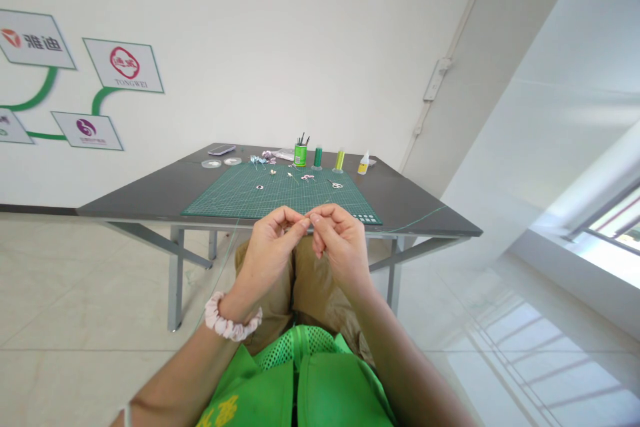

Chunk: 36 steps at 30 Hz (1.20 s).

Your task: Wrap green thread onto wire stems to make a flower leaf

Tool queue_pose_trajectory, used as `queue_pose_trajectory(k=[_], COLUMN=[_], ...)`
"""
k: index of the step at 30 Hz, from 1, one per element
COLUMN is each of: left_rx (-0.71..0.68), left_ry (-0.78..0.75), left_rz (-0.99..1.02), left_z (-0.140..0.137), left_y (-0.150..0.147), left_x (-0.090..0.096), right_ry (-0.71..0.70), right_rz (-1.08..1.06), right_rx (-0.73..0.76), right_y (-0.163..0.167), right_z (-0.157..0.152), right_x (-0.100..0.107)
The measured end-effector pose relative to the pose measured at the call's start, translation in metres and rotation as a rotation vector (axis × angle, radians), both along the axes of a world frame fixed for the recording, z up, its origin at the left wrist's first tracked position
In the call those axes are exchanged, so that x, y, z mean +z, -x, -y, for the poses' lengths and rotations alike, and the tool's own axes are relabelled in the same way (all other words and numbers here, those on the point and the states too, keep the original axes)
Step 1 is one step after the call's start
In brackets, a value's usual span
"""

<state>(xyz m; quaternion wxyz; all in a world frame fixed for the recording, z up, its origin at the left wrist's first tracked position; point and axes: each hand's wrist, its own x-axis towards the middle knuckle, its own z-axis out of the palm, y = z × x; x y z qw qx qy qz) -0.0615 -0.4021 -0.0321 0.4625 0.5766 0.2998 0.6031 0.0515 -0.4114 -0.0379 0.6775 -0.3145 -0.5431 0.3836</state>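
Note:
My left hand and my right hand meet fingertip to fingertip just in front of the table's near edge, above my lap. Each is closed in a pinch of thumb and forefinger. Whatever lies between the fingertips is too small to make out. Beyond them a green cutting mat covers the middle of the table. On it lie white-handled scissors, a small ring-shaped piece and several little pink and white pieces. A fine green thread trails over the table's right front edge.
At the back of the dark table stand a green can of tools, a dark green spool, a yellow-green spool and a glue bottle. Two shallow dishes and a phone lie at the back left.

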Motion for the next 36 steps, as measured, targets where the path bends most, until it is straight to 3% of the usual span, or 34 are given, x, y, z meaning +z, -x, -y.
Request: queue_pose_trajectory(k=[36], left_rx=[-0.019], left_ry=[0.028], left_rz=[0.002], left_z=[-0.0009], left_y=[-0.0003], left_x=[-0.0021], right_ry=[0.004], right_rz=[-0.004], right_rx=[0.011], right_y=[-0.0003], right_z=[-0.0007], right_x=[-0.0012])
